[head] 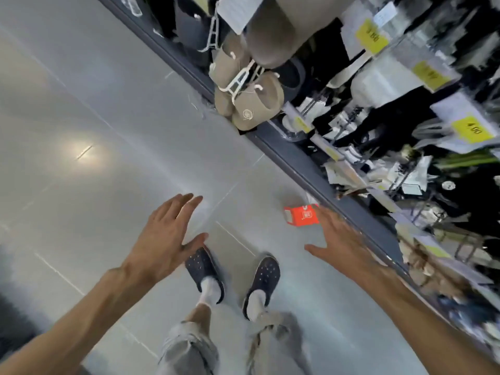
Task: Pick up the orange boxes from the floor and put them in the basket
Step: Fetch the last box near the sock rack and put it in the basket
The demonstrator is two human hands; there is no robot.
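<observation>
One orange box with a white end lies on the grey floor, close to the foot of the shelving. My right hand is spread open just right of and below the box, its fingertips near the box's right edge, holding nothing. My left hand hovers open over the floor, well to the left of the box, fingers apart. No basket shows in this view.
A dark shelf base runs diagonally along the right, hung with beige slippers and packaged goods with yellow price tags. My feet in dark clogs stand on the glossy tiled floor below the box.
</observation>
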